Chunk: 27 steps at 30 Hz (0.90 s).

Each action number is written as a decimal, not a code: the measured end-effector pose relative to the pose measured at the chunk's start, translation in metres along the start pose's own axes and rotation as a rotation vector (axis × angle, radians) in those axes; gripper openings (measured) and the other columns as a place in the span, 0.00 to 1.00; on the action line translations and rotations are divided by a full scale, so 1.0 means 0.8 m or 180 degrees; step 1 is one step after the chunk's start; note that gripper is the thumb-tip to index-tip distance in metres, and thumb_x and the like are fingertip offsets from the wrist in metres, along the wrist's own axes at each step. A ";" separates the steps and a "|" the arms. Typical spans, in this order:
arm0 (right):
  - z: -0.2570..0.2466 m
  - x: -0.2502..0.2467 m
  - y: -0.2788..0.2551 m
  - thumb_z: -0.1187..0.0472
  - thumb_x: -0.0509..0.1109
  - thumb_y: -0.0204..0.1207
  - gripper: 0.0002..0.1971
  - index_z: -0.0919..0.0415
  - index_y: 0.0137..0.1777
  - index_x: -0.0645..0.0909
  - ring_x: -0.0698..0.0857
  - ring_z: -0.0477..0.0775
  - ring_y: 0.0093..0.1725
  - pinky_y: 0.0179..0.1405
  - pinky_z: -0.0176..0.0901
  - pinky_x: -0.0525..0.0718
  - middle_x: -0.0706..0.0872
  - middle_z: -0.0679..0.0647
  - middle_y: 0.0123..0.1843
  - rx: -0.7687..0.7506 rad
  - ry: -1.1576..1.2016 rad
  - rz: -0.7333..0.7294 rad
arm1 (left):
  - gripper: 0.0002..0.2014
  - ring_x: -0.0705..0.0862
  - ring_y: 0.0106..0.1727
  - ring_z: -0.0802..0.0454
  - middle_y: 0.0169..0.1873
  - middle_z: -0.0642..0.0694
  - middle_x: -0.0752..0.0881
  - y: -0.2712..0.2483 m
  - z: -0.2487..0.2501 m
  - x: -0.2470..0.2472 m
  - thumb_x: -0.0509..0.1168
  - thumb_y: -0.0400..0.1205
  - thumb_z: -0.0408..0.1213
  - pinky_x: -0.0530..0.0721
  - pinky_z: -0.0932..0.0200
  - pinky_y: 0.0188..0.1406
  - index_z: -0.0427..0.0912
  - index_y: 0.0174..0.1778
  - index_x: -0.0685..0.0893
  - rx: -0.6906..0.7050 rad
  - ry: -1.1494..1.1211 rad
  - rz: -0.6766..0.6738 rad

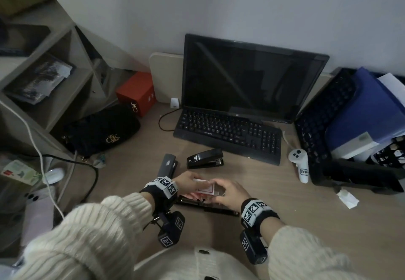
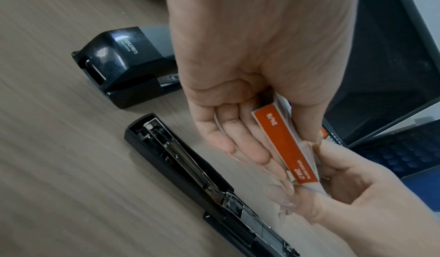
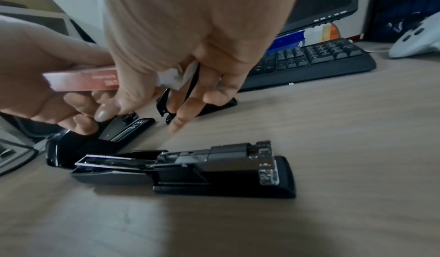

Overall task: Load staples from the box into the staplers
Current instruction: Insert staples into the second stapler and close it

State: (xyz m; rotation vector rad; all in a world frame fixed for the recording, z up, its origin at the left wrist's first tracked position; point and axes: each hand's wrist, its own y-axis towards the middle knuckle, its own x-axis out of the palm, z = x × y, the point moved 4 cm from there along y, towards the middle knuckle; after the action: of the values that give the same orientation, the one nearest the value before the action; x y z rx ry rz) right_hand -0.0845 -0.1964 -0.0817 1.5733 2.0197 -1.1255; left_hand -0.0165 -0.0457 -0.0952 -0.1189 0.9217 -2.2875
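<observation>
My left hand [image 1: 190, 183] grips a small orange-and-white staple box [image 2: 285, 144] above the desk. At the box's right end, my right hand [image 1: 221, 190] pinches its white end [image 3: 175, 78] between thumb and forefinger. Directly under both hands lies a black stapler [image 3: 190, 167] folded open flat, its metal staple channel [image 2: 202, 182] exposed. Two more black staplers sit shut farther back: one on the left [image 1: 167, 166], one on the right [image 1: 205, 158]. In the right wrist view the box [image 3: 83, 80] is blurred.
A black keyboard [image 1: 228, 134] and monitor [image 1: 252, 78] stand behind the staplers. A white controller [image 1: 299, 163] and a black file tray [image 1: 355, 183] are at the right. At the left lie a black handbag [image 1: 103, 131], a red box [image 1: 137, 92] and cables [image 1: 92, 170].
</observation>
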 end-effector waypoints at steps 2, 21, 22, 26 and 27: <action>0.004 -0.001 0.001 0.41 0.80 0.60 0.30 0.40 0.64 0.79 0.84 0.40 0.48 0.51 0.41 0.84 0.87 0.39 0.51 0.0042 0.0130 0.0108 | 0.14 0.84 0.24 0.61 0.31 0.48 0.88 0.001 0.001 -0.003 0.70 0.81 0.54 0.84 0.69 0.27 0.45 0.48 0.85 0.0024 -0.0032 0.0045; 0.053 -0.022 0.002 0.37 0.71 0.70 0.27 0.41 0.69 0.74 0.80 0.45 0.58 0.54 0.43 0.81 0.81 0.40 0.63 0.0521 -0.0401 0.0420 | 0.27 0.86 0.32 0.52 0.46 0.46 0.89 0.010 0.001 -0.012 0.48 0.89 0.59 0.80 0.64 0.26 0.41 0.65 0.79 -0.0405 -0.0311 0.0108; 0.064 -0.023 0.002 0.36 0.69 0.70 0.27 0.41 0.69 0.74 0.80 0.45 0.58 0.54 0.43 0.81 0.80 0.40 0.63 0.0678 -0.0457 0.0484 | 0.25 0.84 0.31 0.53 0.45 0.46 0.89 0.011 -0.002 -0.015 0.49 0.89 0.58 0.80 0.64 0.26 0.41 0.64 0.79 -0.0459 -0.0299 0.0157; 0.092 -0.030 0.004 0.35 0.68 0.71 0.29 0.45 0.69 0.74 0.79 0.49 0.60 0.56 0.46 0.81 0.77 0.45 0.66 0.1090 -0.0638 0.0531 | 0.12 0.83 0.29 0.57 0.38 0.48 0.86 0.014 -0.021 -0.028 0.56 0.89 0.46 0.75 0.68 0.19 0.42 0.58 0.79 -0.0647 0.0227 0.0215; 0.096 -0.030 0.005 0.35 0.69 0.70 0.29 0.46 0.69 0.74 0.79 0.50 0.61 0.58 0.47 0.80 0.75 0.46 0.68 0.1155 -0.0692 0.0481 | 0.10 0.84 0.30 0.58 0.39 0.47 0.87 0.015 -0.028 -0.031 0.59 0.87 0.44 0.75 0.68 0.19 0.43 0.56 0.79 -0.0664 0.0467 0.0183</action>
State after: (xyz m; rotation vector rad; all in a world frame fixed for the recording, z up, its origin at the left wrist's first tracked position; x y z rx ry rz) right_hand -0.0877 -0.2694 -0.1151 1.6494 1.5940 -1.5913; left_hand 0.0026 -0.0239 -0.1158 -0.0140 1.2231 -2.1648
